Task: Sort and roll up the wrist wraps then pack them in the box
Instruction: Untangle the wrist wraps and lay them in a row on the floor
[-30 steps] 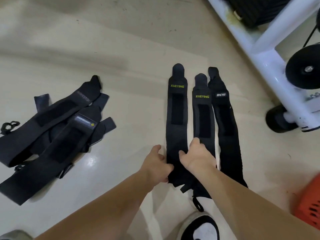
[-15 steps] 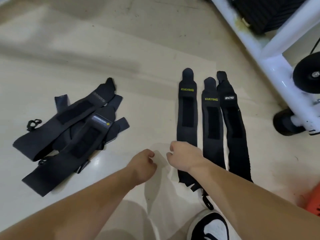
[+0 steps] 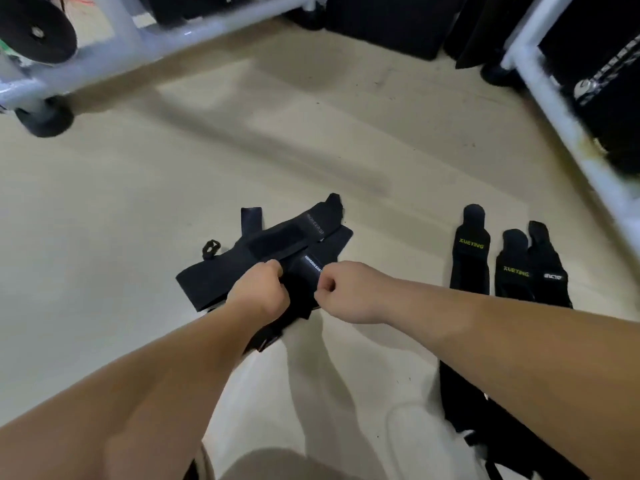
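Observation:
A loose heap of black wrist wraps (image 3: 277,244) lies on the cream floor in the middle of the view. My left hand (image 3: 258,294) and my right hand (image 3: 349,292) are both closed over the heap's near side, pinching the wrap with the white label (image 3: 311,268) between them. To the right lie three black wraps laid out side by side: two marked XUEYING in yellow (image 3: 471,251) (image 3: 514,271) and one with a white logo (image 3: 550,271). My right forearm hides their middles. No box is in view.
A white tubular equipment frame (image 3: 104,46) with a black wheel crosses the far left. Another white frame bar (image 3: 568,126) runs down the right, with dark equipment behind it. A small black loop (image 3: 210,246) lies left of the heap.
Both hands left the laid-out wraps and moved left onto the loose heap, closing on a wrap there. The view swung left, so the three laid-out wraps now sit at the right.

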`<state>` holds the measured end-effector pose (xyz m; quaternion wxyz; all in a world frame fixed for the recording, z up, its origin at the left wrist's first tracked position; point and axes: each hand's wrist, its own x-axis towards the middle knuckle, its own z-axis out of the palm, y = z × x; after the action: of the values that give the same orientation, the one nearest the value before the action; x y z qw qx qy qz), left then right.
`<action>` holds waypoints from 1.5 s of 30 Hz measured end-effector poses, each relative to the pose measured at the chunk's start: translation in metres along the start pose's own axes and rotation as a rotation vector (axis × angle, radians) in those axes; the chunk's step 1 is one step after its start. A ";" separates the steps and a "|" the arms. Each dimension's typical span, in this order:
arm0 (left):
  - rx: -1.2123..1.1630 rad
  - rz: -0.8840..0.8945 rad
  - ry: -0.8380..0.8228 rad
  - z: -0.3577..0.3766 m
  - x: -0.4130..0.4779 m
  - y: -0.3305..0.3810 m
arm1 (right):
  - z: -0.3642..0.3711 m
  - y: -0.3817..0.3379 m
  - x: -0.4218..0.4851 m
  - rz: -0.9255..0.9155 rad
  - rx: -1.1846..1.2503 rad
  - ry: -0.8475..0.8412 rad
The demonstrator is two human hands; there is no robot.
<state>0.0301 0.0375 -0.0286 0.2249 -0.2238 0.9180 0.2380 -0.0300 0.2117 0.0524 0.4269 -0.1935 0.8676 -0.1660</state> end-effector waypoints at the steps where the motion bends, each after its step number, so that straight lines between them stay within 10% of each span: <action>1: -0.004 -0.012 0.031 -0.001 0.002 -0.008 | 0.003 -0.003 0.011 0.039 0.039 -0.034; 13: -0.006 0.009 -0.157 0.036 0.003 0.002 | 0.053 0.048 0.063 0.472 0.650 0.014; 20: -0.454 0.126 -0.509 0.034 -0.005 0.048 | 0.061 0.066 0.082 0.573 0.860 0.200; 24: -0.509 0.009 -0.106 0.003 0.030 0.030 | 0.064 0.072 0.088 0.563 1.178 0.130; 27: -0.073 -0.067 0.193 -0.019 0.053 0.002 | 0.054 0.075 0.093 0.505 1.312 0.067; 45: 0.159 -0.018 0.092 -0.065 0.037 0.023 | -0.014 0.046 0.068 0.294 1.265 0.124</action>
<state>-0.0311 0.0101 0.0111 0.2019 -0.2243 0.9412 0.1520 -0.0883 0.2215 -0.0060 0.4257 0.2260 0.6428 -0.5954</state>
